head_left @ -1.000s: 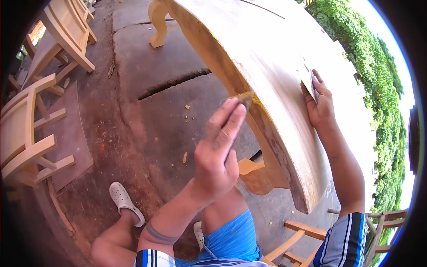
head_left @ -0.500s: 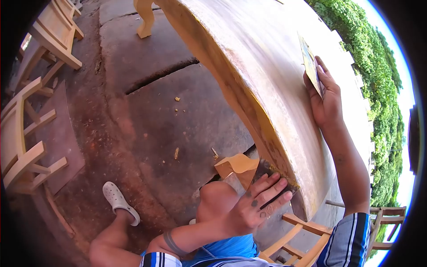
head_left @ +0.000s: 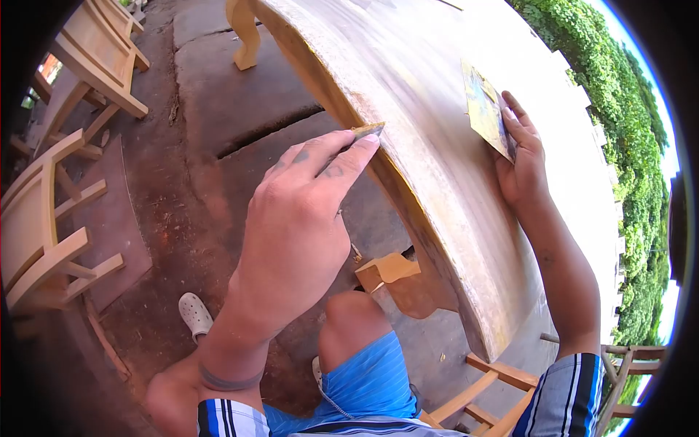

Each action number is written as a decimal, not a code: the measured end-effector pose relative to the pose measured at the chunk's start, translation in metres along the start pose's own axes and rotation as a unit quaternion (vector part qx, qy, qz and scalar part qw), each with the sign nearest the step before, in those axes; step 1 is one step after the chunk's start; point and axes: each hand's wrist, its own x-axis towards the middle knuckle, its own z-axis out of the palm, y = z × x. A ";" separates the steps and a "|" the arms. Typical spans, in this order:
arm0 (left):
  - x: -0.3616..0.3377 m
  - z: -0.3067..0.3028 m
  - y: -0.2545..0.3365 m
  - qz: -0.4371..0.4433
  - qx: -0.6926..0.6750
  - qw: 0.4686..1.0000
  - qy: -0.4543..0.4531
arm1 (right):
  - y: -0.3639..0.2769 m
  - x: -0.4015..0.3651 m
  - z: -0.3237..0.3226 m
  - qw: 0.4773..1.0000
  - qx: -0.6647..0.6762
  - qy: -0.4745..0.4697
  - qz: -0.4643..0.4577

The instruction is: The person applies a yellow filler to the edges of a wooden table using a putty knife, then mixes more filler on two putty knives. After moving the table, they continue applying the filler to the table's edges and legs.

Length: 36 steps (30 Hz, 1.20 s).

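My left hand (head_left: 306,204) pinches a small dark spreader (head_left: 370,131), with yellow paste along its edge, between thumb and fingers. The spreader is at the curved edge of the wooden tabletop (head_left: 408,124); whether it touches cannot be told. Yellow paste runs along the table's side edge. Above the tabletop, my right hand (head_left: 526,149) grips a thin flat plate (head_left: 486,109) smeared with yellow and dark paste. The fingers lie on its right side, and part of the hand is behind it.
Curved wooden table legs (head_left: 246,36) stand below the top. Unpainted wooden chairs (head_left: 54,211) line the left side. A wooden frame (head_left: 473,393) stands close by at the lower right. Crumbs lie on the dark concrete floor (head_left: 255,95). Green foliage (head_left: 633,182) rises at the right.
My left hand has moved up along the table edge with the spreader, away from the near corner. My right hand has shifted slightly left, and the plate's face shows more.
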 end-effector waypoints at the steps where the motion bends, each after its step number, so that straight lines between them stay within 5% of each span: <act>1: 0.002 -0.004 0.006 0.004 0.012 1.000 -0.020 | 0.000 0.001 0.000 1.000 0.004 -0.003 -0.003; 8: -0.024 -0.007 0.062 0.049 0.051 0.985 -0.157 | -0.001 -0.003 0.003 0.999 0.040 -0.009 -0.011; 11: -0.056 -0.002 0.062 -0.010 -0.214 0.943 -0.254 | -0.001 -0.002 0.002 0.999 0.044 -0.007 -0.007; 12: -0.059 -0.004 0.053 -0.058 -0.312 0.916 -0.247 | -0.001 -0.001 0.003 0.999 0.042 -0.009 -0.007; 15: -0.079 0.021 0.018 -0.194 -0.340 0.920 0.010 | -0.001 -0.002 0.002 0.999 0.035 0.000 -0.011; 17: -0.082 0.059 0.003 -0.178 -0.335 0.915 0.135 | -0.002 0.000 0.003 1.000 0.020 0.006 -0.012; 24: -0.077 0.158 0.039 0.036 -0.195 0.939 0.280 | -0.004 -0.006 0.009 0.998 -0.046 0.039 -0.030; 27: -0.124 0.140 0.033 0.097 -0.295 0.943 0.119 | 0.001 -0.006 0.010 0.998 -0.047 0.041 -0.029; 32: -0.053 0.071 -0.046 -0.001 -0.269 0.945 0.189 | -0.003 -0.014 0.014 0.997 -0.047 0.043 -0.046; 36: -0.037 0.072 -0.044 0.039 -0.289 0.945 0.148 | -0.001 -0.017 0.018 0.997 -0.029 0.048 -0.059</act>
